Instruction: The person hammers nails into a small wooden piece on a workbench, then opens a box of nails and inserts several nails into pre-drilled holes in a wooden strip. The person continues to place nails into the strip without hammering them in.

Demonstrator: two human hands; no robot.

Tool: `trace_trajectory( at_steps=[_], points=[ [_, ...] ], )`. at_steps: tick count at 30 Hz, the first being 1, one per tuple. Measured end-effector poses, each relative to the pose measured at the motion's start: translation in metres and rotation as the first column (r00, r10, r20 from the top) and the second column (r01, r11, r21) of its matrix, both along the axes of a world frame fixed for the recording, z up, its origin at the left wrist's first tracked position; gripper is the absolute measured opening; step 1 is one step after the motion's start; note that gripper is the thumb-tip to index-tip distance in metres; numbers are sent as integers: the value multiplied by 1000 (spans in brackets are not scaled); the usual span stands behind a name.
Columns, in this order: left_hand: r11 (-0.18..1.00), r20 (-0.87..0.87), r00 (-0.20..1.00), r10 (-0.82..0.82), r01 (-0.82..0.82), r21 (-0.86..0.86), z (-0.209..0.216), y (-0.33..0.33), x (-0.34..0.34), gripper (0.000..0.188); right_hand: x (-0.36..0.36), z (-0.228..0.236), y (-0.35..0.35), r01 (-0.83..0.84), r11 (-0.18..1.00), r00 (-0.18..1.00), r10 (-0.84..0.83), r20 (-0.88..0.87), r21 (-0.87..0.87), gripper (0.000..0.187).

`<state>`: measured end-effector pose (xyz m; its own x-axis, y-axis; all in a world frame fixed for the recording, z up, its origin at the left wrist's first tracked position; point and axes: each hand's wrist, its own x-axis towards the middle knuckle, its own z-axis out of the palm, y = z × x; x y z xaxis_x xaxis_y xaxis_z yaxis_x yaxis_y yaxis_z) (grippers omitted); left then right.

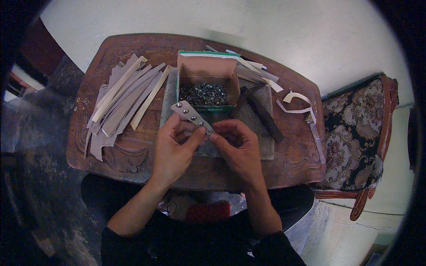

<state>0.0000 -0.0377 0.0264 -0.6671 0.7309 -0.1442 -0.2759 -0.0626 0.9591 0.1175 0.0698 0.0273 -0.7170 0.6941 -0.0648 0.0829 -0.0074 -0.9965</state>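
Observation:
A narrow grey-beige strip (192,116) set with a row of shiny round-headed studs is held above the table, slanting from upper left to lower right. My left hand (176,144) grips it, thumb on top beside the studs and fingers underneath. At the strip's lower right end, my right hand (236,144) is closed in a pinch. Something small and shiny shows between the two thumbs, too small to make out. Just beyond the strip stands an open cardboard box (208,68) with a green edge, holding many small metal studs (205,94).
A carved wooden table (146,160) bears a grey slab (262,150) under the box. Left lies a heap of grey and cream strips (126,97). Dark strips (265,119) lie right of the box, with a curled white strip (296,96) farther right. A patterned chair (353,137) stands beside the table.

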Motion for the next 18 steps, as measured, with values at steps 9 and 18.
trace_trajectory(
  at_steps=[9, 18],
  points=[
    [998, -49, 997, 55, -56, -13, -1, 1, 2, 18, -1, -1, -3, -2, 1000, 997, 1, 77, 15, 26],
    [990, -159, 978, 138, -142, -14, -7, 2, 4, 14, -6, -4, -9, 42, 996, 999, -44, 24, 83, 19]
  ],
)
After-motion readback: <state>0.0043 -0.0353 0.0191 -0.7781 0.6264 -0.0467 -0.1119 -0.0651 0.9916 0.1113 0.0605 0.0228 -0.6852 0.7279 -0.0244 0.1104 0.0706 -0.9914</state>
